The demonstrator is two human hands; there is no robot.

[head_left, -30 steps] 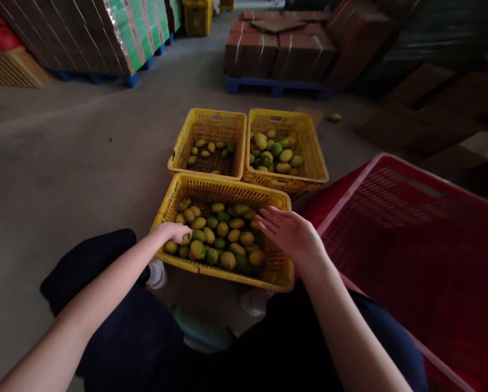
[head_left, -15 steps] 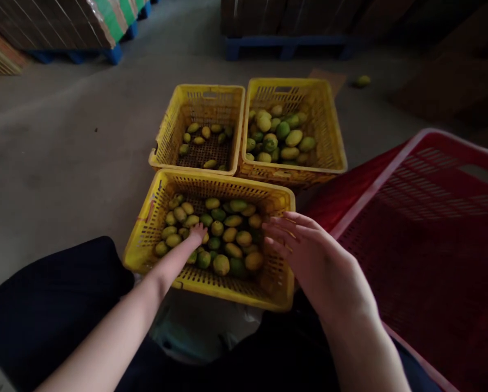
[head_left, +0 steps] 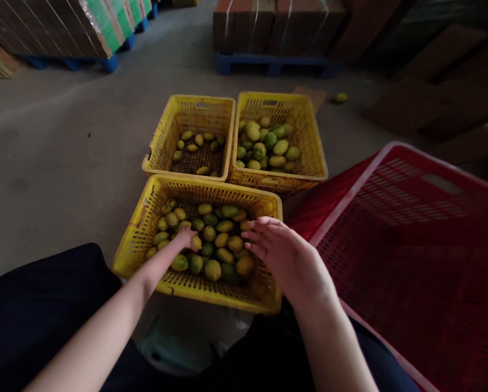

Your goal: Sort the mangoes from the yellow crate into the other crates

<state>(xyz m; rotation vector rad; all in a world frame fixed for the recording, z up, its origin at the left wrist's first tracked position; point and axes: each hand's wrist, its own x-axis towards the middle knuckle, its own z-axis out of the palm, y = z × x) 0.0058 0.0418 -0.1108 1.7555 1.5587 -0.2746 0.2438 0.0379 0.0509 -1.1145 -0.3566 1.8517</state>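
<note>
My left hand [head_left: 185,238] reaches down into the near yellow crate [head_left: 264,294], fingers curled over a small mango [head_left: 196,243] in the pile, though I cannot tell if they grip it. My right hand [head_left: 286,257] hovers flat above the crate's right side, fingers spread, holding nothing.
</note>
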